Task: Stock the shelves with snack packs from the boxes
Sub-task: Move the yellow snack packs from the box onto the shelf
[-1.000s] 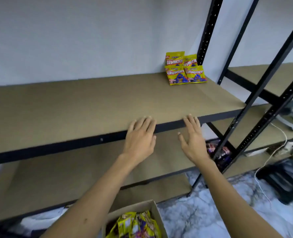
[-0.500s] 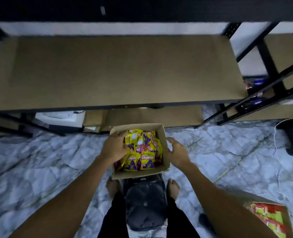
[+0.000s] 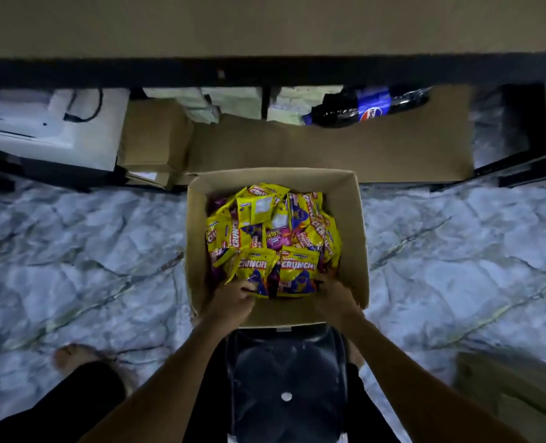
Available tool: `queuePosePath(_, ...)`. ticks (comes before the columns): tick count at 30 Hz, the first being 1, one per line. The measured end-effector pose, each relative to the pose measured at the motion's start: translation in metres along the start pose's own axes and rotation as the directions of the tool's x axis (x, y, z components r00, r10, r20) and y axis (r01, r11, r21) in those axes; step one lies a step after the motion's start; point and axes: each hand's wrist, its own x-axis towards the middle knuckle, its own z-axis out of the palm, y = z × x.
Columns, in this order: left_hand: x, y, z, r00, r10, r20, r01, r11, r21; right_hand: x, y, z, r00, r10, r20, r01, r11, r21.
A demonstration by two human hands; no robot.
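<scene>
An open cardboard box stands on the marble floor right below me, on the near side of the shelf edge. It is heaped with several yellow Crunchy snack packs. My left hand is at the box's near side, fingers closed on the lower edge of one yellow pack. My right hand grips the pack beside it from the right. Both packs lie face up on the pile.
A black stool stands between my legs, touching the box. A dark cola bottle lies on cardboard under the shelf. White and brown boxes crowd the left floor. Another cardboard box is at the lower right.
My view has dropped from the upper shelf to the box on the floor. Both hands left the shelf edge, came down into the box and closed on two front packs.
</scene>
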Motion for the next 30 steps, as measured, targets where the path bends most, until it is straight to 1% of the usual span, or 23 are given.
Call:
queuePosePath(3, 0.068, -0.005, 0.008, 0.998, -0.019, -0.055, 0.016, 0.998, -0.056, 0.07, -0.005, 0.018, 0.996, 0.068, -0.052, -0.054, 0.971, 0.231)
queuePosePath(4, 0.089, -0.011, 0.012, 0.997, -0.026, -0.074, 0.022, 0.998, -0.053, 0.092, -0.001, 0.026, 0.993, 0.095, -0.065, -0.075, 0.962, 0.263)
queuePosePath(7, 0.136, -0.04, 0.028, 0.989, -0.036, -0.146, 0.03, 0.999, -0.041, 0.144, 0.017, 0.06, 0.981, 0.171, -0.093, -0.138, 0.948, 0.286)
queuePosePath(9, 0.159, -0.062, 0.042, 0.981, -0.072, -0.182, 0.059, 0.995, -0.075, 0.173, 0.027, 0.083, 0.978, 0.185, -0.091, -0.146, 0.935, 0.323)
queuePosePath(11, 0.177, -0.08, 0.055, 0.978, -0.126, -0.169, 0.098, 0.981, -0.166, 0.195, 0.034, 0.103, 0.975, 0.206, -0.081, -0.161, 0.912, 0.378)
queuePosePath(13, 0.195, -0.093, 0.063, 0.977, -0.147, -0.156, 0.11, 0.969, -0.222, 0.213, 0.041, 0.119, 0.968, 0.228, -0.099, -0.172, 0.902, 0.397)
queuePosePath(15, 0.208, -0.105, 0.068, 0.97, -0.156, -0.184, 0.116, 0.971, -0.211, 0.225, 0.048, 0.133, 0.961, 0.244, -0.129, -0.175, 0.9, 0.399)
queuePosePath(17, 0.211, -0.117, 0.075, 0.962, -0.194, -0.193, 0.152, 0.965, -0.213, 0.225, 0.056, 0.145, 0.953, 0.271, -0.134, -0.196, 0.892, 0.407)
queuePosePath(19, 0.204, -0.124, 0.084, 0.957, -0.238, -0.165, 0.188, 0.944, -0.271, 0.218, 0.066, 0.154, 0.949, 0.297, -0.109, -0.231, 0.887, 0.4)
queuePosePath(23, 0.178, -0.119, 0.093, 0.959, -0.272, -0.082, 0.216, 0.887, -0.407, 0.198, 0.074, 0.156, 0.949, 0.314, -0.034, -0.279, 0.884, 0.376)
queuePosePath(26, 0.159, -0.11, 0.087, 0.961, -0.272, 0.047, 0.262, 0.844, -0.467, 0.179, 0.067, 0.143, 0.949, 0.316, -0.006, -0.293, 0.887, 0.358)
queuePosePath(28, 0.144, -0.107, 0.081, 0.937, -0.313, 0.158, 0.35, 0.81, -0.47, 0.163, 0.065, 0.136, 0.949, 0.315, -0.007, -0.292, 0.888, 0.355)
queuePosePath(30, 0.127, -0.104, 0.074, 0.917, -0.333, 0.221, 0.399, 0.798, -0.452, 0.145, 0.063, 0.127, 0.944, 0.328, -0.026, -0.296, 0.88, 0.371)
